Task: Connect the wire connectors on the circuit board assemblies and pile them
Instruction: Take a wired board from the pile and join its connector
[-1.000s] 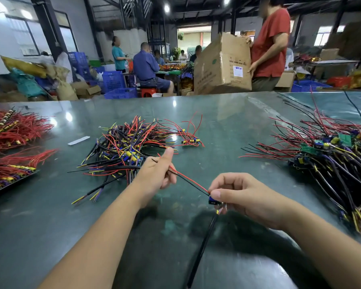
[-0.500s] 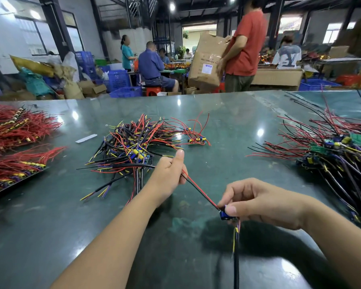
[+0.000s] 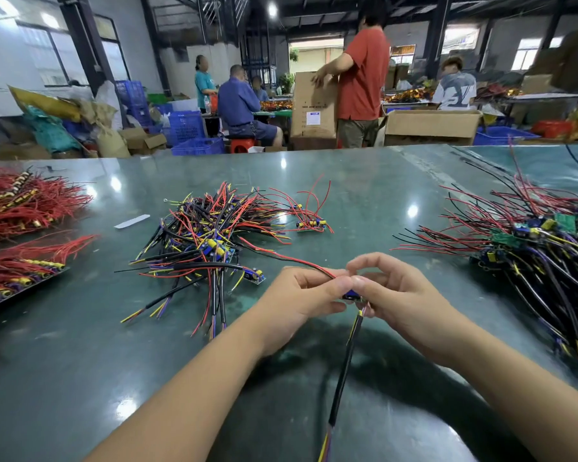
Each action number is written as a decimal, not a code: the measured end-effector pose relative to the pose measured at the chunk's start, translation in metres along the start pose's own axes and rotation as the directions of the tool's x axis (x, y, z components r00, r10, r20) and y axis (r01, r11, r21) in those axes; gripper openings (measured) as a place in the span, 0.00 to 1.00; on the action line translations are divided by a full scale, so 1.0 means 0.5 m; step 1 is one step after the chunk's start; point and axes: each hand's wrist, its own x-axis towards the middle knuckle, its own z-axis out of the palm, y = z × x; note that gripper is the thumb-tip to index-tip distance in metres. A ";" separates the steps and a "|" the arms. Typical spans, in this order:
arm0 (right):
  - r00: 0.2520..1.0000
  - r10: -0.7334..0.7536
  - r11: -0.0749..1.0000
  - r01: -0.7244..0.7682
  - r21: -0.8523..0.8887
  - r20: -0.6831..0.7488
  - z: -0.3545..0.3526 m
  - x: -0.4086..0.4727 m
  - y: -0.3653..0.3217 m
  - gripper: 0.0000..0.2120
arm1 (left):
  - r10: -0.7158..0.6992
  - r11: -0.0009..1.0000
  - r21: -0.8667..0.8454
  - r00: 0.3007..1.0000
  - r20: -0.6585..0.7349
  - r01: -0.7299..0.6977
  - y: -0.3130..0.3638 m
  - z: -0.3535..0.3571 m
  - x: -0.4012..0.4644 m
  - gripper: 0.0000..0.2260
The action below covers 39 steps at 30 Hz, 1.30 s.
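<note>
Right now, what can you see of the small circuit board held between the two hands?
The circuit board is mostly hidden: only a blue part and a green edge show. It is held above the green table, pinched between the left hand and the right hand. A red wire runs up-left from it; a black sheathed cable hangs down toward the camera.

Cardboard box [image 3: 314,108], blue crates [image 3: 187,128], perhaps sacks [image 3: 112,141]

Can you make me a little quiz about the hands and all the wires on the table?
1. True or false: both hands hold the same small board.
2. Which pile lies farthest right? A) red wires B) dark wires with green boards
3. What color is the thick cable hanging below the hands?

Key:
1. True: left hand and right hand meet at the small board.
2. B, the dark pile.
3. Black, the cable.
</note>
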 end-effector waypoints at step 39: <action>0.996 -0.076 0.897 0.049 -0.439 -0.044 -0.013 -0.025 -0.033 0.08 | -0.101 0.981 -0.170 0.994 -0.034 0.094 0.022 -0.043 -0.004 0.10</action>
